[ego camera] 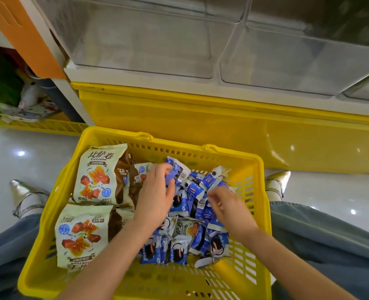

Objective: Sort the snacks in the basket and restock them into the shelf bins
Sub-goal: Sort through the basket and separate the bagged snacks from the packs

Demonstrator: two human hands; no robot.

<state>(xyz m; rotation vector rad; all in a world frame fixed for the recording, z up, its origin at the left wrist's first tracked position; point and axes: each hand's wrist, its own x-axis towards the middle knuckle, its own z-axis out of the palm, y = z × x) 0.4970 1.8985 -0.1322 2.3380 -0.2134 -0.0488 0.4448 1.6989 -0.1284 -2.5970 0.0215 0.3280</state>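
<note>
Both hands in basket (259,192): left hand (155,192) grip bunched round blue packets (180,172) at its 12 o'clock, right hand (229,207) grip curled, hold unclear; slippery overfull bunch may spill.

We look down into a yellow basket (114,134) set between two knees in blue jeans (322,230). On its left side lie two big pale-green snack bags, one far (96,174) and one near (79,234). The right side holds a pile of small blue packets (179,252). The left hand (155,191) grips one blue packet (180,169) at the pile's far edge. The right hand (229,206) rests on the pile's right with its fingers curled down. We think it pinches a packet, but the tips are hidden. Farther off, clear shelf bins (146,40) sit above a yellow base (200,118). Silver pointed shoes (23,191) flank the basket.
</note>
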